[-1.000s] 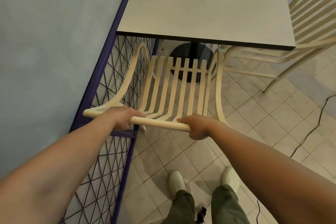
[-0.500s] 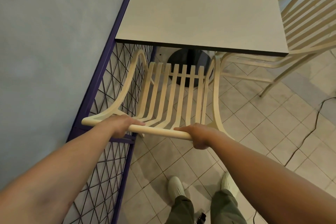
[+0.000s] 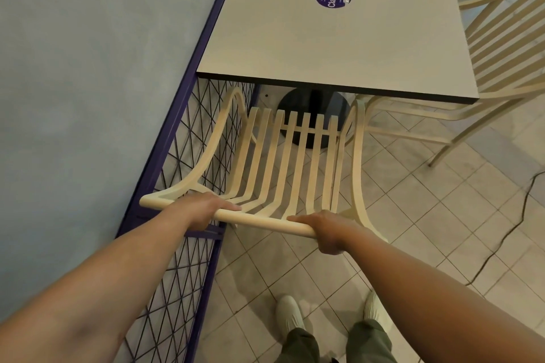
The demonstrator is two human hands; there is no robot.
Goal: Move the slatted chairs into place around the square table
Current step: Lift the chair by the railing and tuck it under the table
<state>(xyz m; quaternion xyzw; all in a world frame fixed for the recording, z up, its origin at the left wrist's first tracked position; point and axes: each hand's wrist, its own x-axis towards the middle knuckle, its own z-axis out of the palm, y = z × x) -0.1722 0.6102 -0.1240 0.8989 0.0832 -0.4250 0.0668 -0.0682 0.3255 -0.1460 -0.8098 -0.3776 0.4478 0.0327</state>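
— Left hand [image 3: 203,209]: fingers curled over the chair's top rail [image 3: 265,219], toward its left end. Right hand [image 3: 327,230]: same grip, at the rail's right end. Neither hand is free.
— And how does the rail lie?
— Crosswise to the person and slightly skewed. Its left end sits farther forward, its right end nearer the body.
— Chair [image 3: 295,162]?
— Straight ahead of both hands. The slats run from the rail away toward the table [image 3: 324,47]. The seat front reaches about to the table's near edge, just short of the black pedestal base [image 3: 309,103].
— Sideways margin?
— Little on the left, where the chair's side frame is just beside the purple mesh fence [image 3: 188,138]. On the right, a second chair [image 3: 507,47] stands at the table's right side, its lower frame near this chair's right side.
— Judgement?
— The push goes forward along the slats. The right hand probably needs to advance a touch more to square the rail with the table edge. The left hand is the one nearer the fence.
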